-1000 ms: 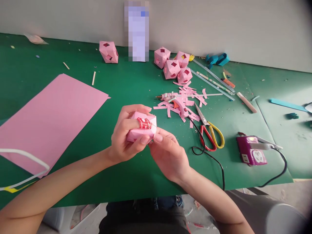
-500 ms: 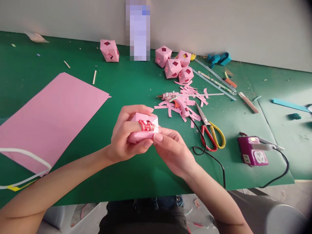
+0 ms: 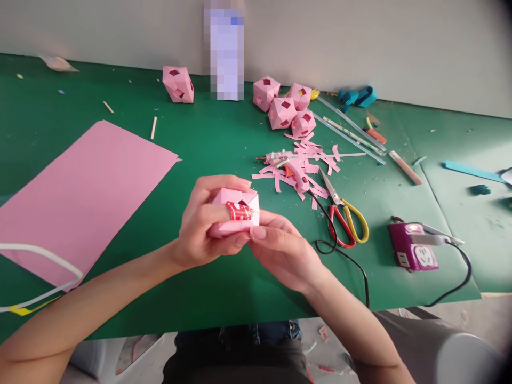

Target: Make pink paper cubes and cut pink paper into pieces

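Note:
Between my hands is a pink paper ball with flat folded faces and small openings. My left hand wraps round it from the left, its index finger, with a red patterned bandage, lying across the front. On the lower right corner of the ball, my right hand pinches with thumb and fingers; its fingertips are partly hidden behind the paper. Beyond the hands, a pink glue gun lies on pink paper strips. Scissors with one red and one yellow handle rest to the right.
Several finished-looking pink paper balls stand at the back, one more further left. Pink paper sheets cover the left side. A purple power socket with a black cord sits at right. A blurred-out upright panel leans on the wall.
Both hands keep their grip on the paper ball, which has tilted very slightly. The whole view has shifted a little; the things on the table lie as before.

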A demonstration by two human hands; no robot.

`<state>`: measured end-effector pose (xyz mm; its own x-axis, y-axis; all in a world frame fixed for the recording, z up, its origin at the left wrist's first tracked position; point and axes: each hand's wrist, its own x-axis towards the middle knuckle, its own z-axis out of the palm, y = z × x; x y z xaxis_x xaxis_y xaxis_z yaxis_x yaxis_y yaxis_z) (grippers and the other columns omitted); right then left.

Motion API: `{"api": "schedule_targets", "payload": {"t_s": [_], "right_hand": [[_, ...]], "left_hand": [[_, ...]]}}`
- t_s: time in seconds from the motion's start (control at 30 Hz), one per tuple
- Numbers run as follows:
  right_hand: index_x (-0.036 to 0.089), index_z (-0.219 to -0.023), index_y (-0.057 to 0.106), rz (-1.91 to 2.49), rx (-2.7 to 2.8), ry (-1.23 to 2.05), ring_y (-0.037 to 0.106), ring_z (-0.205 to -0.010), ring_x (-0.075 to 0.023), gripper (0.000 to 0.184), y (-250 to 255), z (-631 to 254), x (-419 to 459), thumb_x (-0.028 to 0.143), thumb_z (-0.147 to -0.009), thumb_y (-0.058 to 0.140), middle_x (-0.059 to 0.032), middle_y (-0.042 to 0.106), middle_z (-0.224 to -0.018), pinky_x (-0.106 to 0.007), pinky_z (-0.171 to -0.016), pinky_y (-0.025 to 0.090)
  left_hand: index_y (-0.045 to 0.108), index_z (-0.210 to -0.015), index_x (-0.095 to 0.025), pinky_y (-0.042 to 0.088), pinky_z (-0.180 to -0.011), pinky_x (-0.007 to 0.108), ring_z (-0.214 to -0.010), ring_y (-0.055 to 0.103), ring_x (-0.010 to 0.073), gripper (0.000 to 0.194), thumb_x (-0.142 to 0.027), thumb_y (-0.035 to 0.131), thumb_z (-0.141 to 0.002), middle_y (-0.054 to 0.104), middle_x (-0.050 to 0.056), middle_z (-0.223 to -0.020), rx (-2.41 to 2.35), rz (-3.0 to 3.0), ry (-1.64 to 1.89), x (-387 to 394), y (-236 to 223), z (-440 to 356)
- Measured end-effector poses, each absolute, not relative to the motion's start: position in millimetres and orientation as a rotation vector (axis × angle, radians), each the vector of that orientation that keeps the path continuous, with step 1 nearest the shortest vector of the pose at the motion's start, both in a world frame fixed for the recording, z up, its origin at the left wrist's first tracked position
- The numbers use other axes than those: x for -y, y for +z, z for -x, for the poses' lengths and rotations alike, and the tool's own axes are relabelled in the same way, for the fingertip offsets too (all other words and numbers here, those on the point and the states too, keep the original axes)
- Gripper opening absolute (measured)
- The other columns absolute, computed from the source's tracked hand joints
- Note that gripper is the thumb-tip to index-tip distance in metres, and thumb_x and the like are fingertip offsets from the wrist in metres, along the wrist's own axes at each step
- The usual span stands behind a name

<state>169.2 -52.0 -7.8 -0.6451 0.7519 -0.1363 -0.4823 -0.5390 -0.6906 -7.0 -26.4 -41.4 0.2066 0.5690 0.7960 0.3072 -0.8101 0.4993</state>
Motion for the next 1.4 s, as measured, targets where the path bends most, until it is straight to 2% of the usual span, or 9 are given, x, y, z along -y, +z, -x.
{"api": "schedule_targets", "payload": {"t_s": [0.23,0.43,0.53,0.6,0.8,0.97,1.13,1.27,1.4], "right_hand": [[0.025,-0.101,0.082,0.679,0.784,2.182,0.068,-0.105,-0.0198,0.017,-1.1,-172.8,53.3,0.034,-0.087,0.082,-0.003,0.079,-0.106,-0.037,-0.106,0.048],[0.022,-0.103,0.081,0.672,0.839,2.168,0.064,-0.121,-0.0233,0.02,-1.7,-173.1,54.0,0.038,-0.091,0.078,-0.0063,0.074,-0.124,-0.039,-0.112,0.046],[0.024,-0.098,0.08,0.738,0.844,2.059,0.059,-0.133,-0.0233,0.014,-0.6,-172.5,53.6,0.035,-0.088,0.082,-0.0045,0.071,-0.134,-0.035,-0.11,0.048],[0.024,-0.094,0.079,0.767,0.824,2.02,0.059,-0.132,-0.0219,0.012,-1.3,-172.2,53.0,0.032,-0.086,0.084,-0.0037,0.072,-0.13,-0.032,-0.107,0.049],[0.021,-0.093,0.079,0.661,0.752,2.163,0.067,-0.101,-0.0197,0.017,-9.5,-171.5,49.9,0.037,-0.086,0.081,-0.0037,0.075,-0.098,-0.035,-0.103,0.05],[0.02,-0.086,0.079,0.737,0.811,2.135,0.065,-0.104,-0.0199,0.019,-9.9,-173.2,47.0,0.038,-0.083,0.084,-0.0044,0.075,-0.107,-0.034,-0.102,0.049],[0.021,-0.085,0.079,0.71,0.819,2.168,0.069,-0.102,-0.022,0.019,-10.5,-174.2,44.6,0.039,-0.081,0.084,-0.0039,0.077,-0.101,-0.039,-0.103,0.051],[0.023,-0.087,0.081,0.683,0.812,2.169,0.071,-0.11,-0.0242,0.014,-11.3,-173.9,45.4,0.037,-0.085,0.082,-0.0033,0.08,-0.101,-0.042,-0.112,0.048],[0.025,-0.091,0.083,0.674,0.826,2.129,0.07,-0.116,-0.0254,0.015,-13.2,-173.5,46.3,0.039,-0.086,0.081,-0.0028,0.081,-0.103,-0.044,-0.115,0.047]], "left_hand": [[0.058,-0.096,-0.028,0.069,-0.077,0.041,-0.104,0.074,0.022,0.019,-0.046,0.062,-0.101,0.063,0.006,-0.131,-0.768,-2.284,1.682,24.2,-38.4,9.5],[0.059,-0.089,-0.027,0.069,-0.078,0.043,-0.108,0.073,0.024,0.021,-0.043,0.063,-0.101,0.062,0.006,-0.132,-0.752,-2.307,1.673,25.6,-36.5,11.8],[0.061,-0.093,-0.027,0.07,-0.077,0.043,-0.109,0.073,0.0241,0.015,-0.039,0.063,-0.1,0.062,0.006,-0.134,-0.783,-2.302,1.702,24.9,-36.8,12.2],[0.062,-0.097,-0.028,0.07,-0.078,0.043,-0.112,0.072,0.0249,0.012,-0.039,0.063,-0.101,0.062,0.007,-0.135,-0.811,-2.318,1.7,24.8,-37.4,12.0],[0.063,-0.102,-0.029,0.069,-0.077,0.044,-0.112,0.071,0.0266,0.014,-0.042,0.058,-0.103,0.062,0.009,-0.133,-0.844,-2.396,1.638,27.1,-38.4,10.9],[0.06,-0.099,-0.032,0.068,-0.073,0.043,-0.109,0.071,0.0255,0.014,-0.045,0.057,-0.102,0.064,0.006,-0.131,-0.891,-2.4,1.647,24.9,-38.7,10.2],[0.062,-0.102,-0.032,0.068,-0.077,0.043,-0.11,0.069,0.0259,0.016,-0.047,0.059,-0.1,0.062,0.006,-0.133,-0.842,-2.387,1.631,24.2,-41.4,10.7],[0.066,-0.108,-0.034,0.068,-0.082,0.046,-0.113,0.068,0.029,0.03,-0.059,0.052,-0.101,0.062,0.008,-0.134,-0.835,-2.398,1.571,25.1,-42.1,13.5],[0.066,-0.116,-0.033,0.067,-0.084,0.045,-0.113,0.069,0.0278,0.026,-0.05,0.05,-0.104,0.061,0.009,-0.138,-0.753,-2.382,1.585,22.2,-41.7,12.7]]}}
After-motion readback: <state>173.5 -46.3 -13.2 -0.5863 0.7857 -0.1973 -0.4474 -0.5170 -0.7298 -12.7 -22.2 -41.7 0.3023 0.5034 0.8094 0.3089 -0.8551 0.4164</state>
